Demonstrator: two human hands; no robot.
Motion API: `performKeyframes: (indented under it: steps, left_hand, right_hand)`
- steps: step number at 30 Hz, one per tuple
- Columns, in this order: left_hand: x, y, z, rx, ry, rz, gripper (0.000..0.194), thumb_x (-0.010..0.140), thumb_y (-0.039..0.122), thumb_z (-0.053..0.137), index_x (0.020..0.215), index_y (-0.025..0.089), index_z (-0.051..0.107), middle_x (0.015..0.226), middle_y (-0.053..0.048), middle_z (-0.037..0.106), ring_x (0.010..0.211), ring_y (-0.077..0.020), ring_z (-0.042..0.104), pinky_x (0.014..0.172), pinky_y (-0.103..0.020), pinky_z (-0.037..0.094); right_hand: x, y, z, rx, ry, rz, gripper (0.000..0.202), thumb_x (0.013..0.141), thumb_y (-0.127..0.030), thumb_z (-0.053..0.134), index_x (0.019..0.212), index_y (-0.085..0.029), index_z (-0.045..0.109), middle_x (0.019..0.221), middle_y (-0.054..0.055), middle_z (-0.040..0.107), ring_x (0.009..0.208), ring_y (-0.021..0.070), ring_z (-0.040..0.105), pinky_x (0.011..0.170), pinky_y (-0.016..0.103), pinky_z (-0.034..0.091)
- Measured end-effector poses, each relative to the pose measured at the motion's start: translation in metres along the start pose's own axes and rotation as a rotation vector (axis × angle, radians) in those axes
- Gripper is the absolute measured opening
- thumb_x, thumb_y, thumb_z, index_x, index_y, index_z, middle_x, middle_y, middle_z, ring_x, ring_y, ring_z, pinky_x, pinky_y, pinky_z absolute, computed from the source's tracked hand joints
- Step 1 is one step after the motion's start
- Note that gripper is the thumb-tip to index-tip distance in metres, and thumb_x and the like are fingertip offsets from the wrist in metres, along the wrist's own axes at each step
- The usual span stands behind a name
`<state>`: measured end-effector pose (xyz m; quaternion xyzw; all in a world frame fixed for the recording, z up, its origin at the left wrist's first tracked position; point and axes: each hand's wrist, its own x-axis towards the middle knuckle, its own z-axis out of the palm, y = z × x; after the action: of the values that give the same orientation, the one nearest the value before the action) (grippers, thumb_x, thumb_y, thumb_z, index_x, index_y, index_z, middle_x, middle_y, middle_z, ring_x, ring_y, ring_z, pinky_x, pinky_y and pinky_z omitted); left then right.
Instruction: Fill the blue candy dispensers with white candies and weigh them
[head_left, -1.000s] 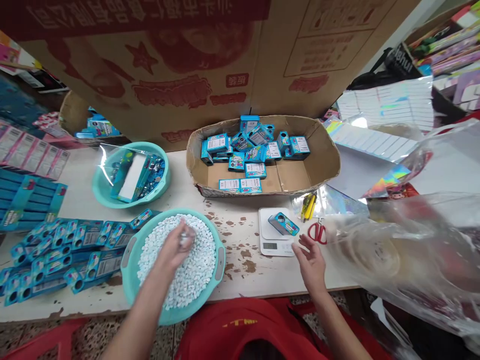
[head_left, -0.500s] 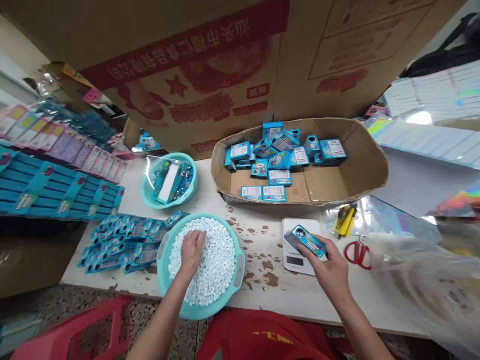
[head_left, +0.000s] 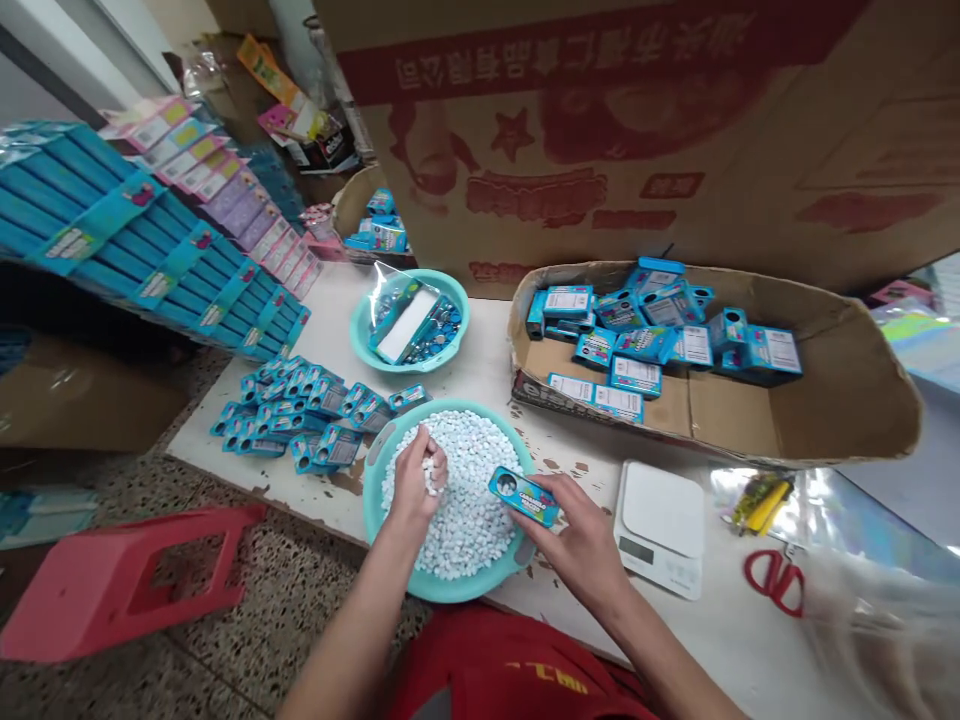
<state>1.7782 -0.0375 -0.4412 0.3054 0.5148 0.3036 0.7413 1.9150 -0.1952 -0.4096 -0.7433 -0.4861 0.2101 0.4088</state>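
Observation:
My left hand [head_left: 417, 478] is curled closed around some small white candies, above the left part of a turquoise basin [head_left: 379, 560]. A heap of the same white candies [head_left: 469, 530] fills that basin. Between the thumb and fingers of my right hand [head_left: 581, 530] is a small blue candy box [head_left: 526, 497] with a round dark opening in its top face. The box is tilted over the right side of the basin, apart from my left hand. Right of my right hand stands a white kitchen scale [head_left: 661, 520] with nothing on its plate.
A cut-down cardboard box [head_left: 720, 420] holds several blue boxes. Left of the basin lie more blue boxes [head_left: 307, 410]; behind is a smaller turquoise bowl [head_left: 360, 345] with packets. Red scissors [head_left: 776, 580] and a yellow cutter [head_left: 765, 505] lie right. A red stool [head_left: 90, 590] stands left.
My right hand has brought the blue box from above the scale leftward to the basin. My left hand has lifted out of the candies, closed on some. The view has turned left.

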Motion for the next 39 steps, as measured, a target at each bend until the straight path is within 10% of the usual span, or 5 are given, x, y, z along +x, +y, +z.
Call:
performKeyframes:
  steps: [9,20,28,34,39]
  left_hand:
    - [-0.029,0.016,0.029,-0.15,-0.014,0.265,0.037,0.076,0.043,0.064,0.057,0.018,0.044,0.05,0.005,0.042,0.045,-0.007,0.045,0.046,-0.021,0.037]
    - [-0.013,0.018,0.026,-0.05,-0.001,0.187,0.042,0.071,0.056,0.063,0.064,0.02,0.041,0.051,0.008,0.03,0.039,-0.0045,0.024,0.036,-0.018,0.018]
    - [0.037,-0.028,-0.043,1.352,-0.041,0.465,0.029,0.081,0.04,0.048,0.097,0.021,0.063,0.108,-0.01,0.062,0.107,-0.0282,0.051,0.095,-0.043,0.037]
    - [0.039,-0.048,-0.024,1.735,-0.038,0.385,0.056,0.086,0.054,0.035,0.121,0.014,0.051,0.122,-0.016,0.052,0.113,-0.0344,0.046,0.089,-0.049,0.039]
    - [0.04,-0.048,-0.014,1.786,-0.114,0.407,0.055,0.083,0.057,0.037,0.111,0.012,0.055,0.111,-0.017,0.056,0.104,-0.0335,0.053,0.085,-0.043,0.042]
  right_hand:
    - [0.02,-0.028,0.042,-0.258,-0.151,-0.105,0.026,0.078,-0.03,0.067,0.101,-0.021,0.058,0.088,0.005,0.065,0.083,0.0245,0.06,0.068,0.033,0.046]
    - [0.02,-0.01,0.031,-0.032,-0.113,0.001,0.027,0.076,-0.03,0.068,0.101,-0.022,0.06,0.094,0.005,0.066,0.087,0.0225,0.062,0.074,0.032,0.05]
    - [-0.034,0.068,-0.054,0.117,0.324,0.388,0.034,0.072,-0.043,0.068,0.097,-0.021,0.063,0.094,0.006,0.067,0.083,0.0229,0.063,0.075,0.034,0.052]
    - [-0.062,0.142,-0.073,0.013,0.597,0.593,0.047,0.066,-0.053,0.066,0.095,-0.017,0.062,0.094,0.009,0.066,0.087,0.0259,0.062,0.082,0.043,0.05]
    - [-0.056,0.142,-0.084,-0.126,0.609,0.488,0.055,0.07,-0.054,0.065,0.109,-0.016,0.058,0.111,0.013,0.061,0.105,0.0298,0.056,0.092,0.049,0.044]
